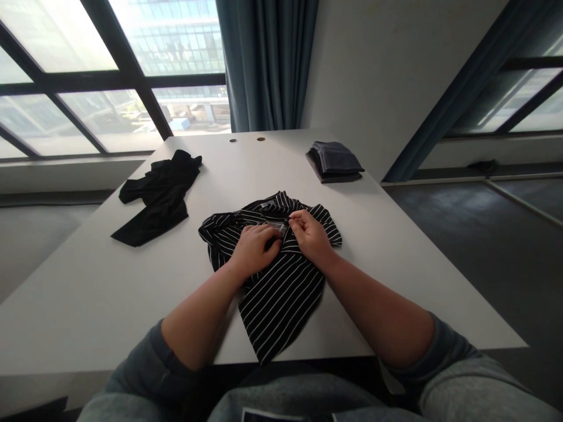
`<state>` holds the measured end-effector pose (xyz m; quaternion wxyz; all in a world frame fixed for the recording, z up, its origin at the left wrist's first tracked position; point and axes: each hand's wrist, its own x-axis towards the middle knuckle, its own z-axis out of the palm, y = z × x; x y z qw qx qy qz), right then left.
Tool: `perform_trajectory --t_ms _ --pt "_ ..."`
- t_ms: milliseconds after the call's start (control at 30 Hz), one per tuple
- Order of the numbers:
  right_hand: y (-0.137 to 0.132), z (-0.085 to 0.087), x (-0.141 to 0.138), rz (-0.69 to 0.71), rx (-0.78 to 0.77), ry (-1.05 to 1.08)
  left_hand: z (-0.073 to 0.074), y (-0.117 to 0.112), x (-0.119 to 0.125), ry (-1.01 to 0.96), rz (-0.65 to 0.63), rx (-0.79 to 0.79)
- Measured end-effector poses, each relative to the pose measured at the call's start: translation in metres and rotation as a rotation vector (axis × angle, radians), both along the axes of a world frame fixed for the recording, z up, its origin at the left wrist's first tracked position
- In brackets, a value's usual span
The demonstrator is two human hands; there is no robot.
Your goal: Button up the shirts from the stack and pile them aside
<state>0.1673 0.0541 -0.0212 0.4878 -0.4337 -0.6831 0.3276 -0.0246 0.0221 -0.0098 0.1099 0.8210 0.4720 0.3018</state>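
Observation:
A black shirt with thin white stripes lies crumpled on the table in front of me, one striped part reaching to the front edge. Its collar, with a pale label inside, faces away from me. My right hand pinches the shirt's front edge just below the collar, thumb against fingers. Beside it, my left hand rests on the shirt with fingers curled over the cloth at the front opening. The fingertips of the left hand are partly hidden, but cloth lies beneath them.
On the white table, a crumpled black garment lies at the left. A stack of folded dark grey cloth sits at the back right. Two round holes are near the far edge. Beyond are a blue curtain and windows.

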Motion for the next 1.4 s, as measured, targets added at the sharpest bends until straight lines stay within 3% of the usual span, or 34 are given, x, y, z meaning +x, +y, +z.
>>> perform_trajectory --t_ms 100,233,367,433,500,567,767,900,1067,1133,1267,1400 --pt "-0.004 0.001 0.0 -0.004 0.026 0.006 -0.004 -0.001 0.006 0.016 -0.103 -0.117" --pt "-0.006 0.004 -0.001 0.014 0.058 0.002 -0.011 0.001 0.008 -0.119 -0.196 -0.235" --pt "-0.013 0.017 0.001 -0.016 0.39 -0.002 -0.01 0.003 0.005 -0.327 -0.114 -0.329" --pt "-0.016 0.024 0.004 0.077 0.552 -0.113 -0.009 0.005 0.003 -0.434 -0.088 -0.357" --pt "-0.015 0.029 0.008 0.243 0.599 -0.275 -0.009 0.008 0.0 -0.508 -0.063 -0.385" --pt "-0.01 0.028 0.013 0.349 0.563 -0.403 -0.009 0.01 -0.003 -0.572 -0.029 -0.42" --pt "0.002 0.021 0.018 0.418 0.373 -0.588 -0.011 0.012 -0.006 -0.759 -0.029 -0.543" --pt "0.004 0.026 0.025 0.437 0.318 -0.675 -0.012 0.012 -0.006 -0.826 0.008 -0.53" --pt "0.009 0.04 0.049 0.623 0.017 -0.84 -0.01 0.012 -0.003 -0.774 0.112 -0.449" --pt "0.007 0.045 0.052 0.585 0.075 -0.723 -0.011 0.01 0.0 -0.705 0.103 -0.372" --pt "-0.005 0.044 0.033 0.263 0.293 -0.356 -0.011 0.006 0.006 -0.605 0.087 -0.266" --pt "-0.013 0.026 0.01 0.182 0.327 -0.344 -0.011 0.004 0.006 -0.631 0.094 -0.336"
